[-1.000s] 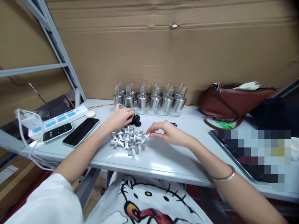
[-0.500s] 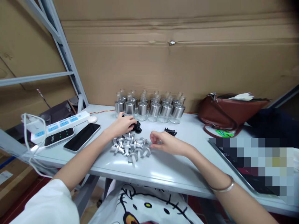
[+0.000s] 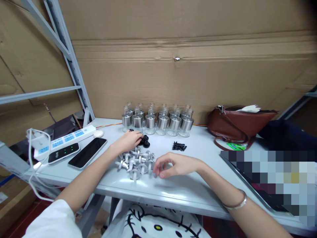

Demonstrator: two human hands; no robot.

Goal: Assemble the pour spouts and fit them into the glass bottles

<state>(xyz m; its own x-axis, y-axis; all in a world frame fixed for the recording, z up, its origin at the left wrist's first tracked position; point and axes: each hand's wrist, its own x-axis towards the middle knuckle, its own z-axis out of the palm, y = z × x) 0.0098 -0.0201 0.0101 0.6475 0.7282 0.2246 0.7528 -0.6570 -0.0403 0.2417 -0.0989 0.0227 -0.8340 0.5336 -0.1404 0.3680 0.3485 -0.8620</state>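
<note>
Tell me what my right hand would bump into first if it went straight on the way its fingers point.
Probably the near right edge of the pile of silver pieces; your right hand points left toward it. The fingers may already be touching; depth is unclear.

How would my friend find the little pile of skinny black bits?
Look at the table, then the bottles along its back. In front of their right end sits the pile. Its pieces are skinny, unlike the round black parts farther left.
</note>
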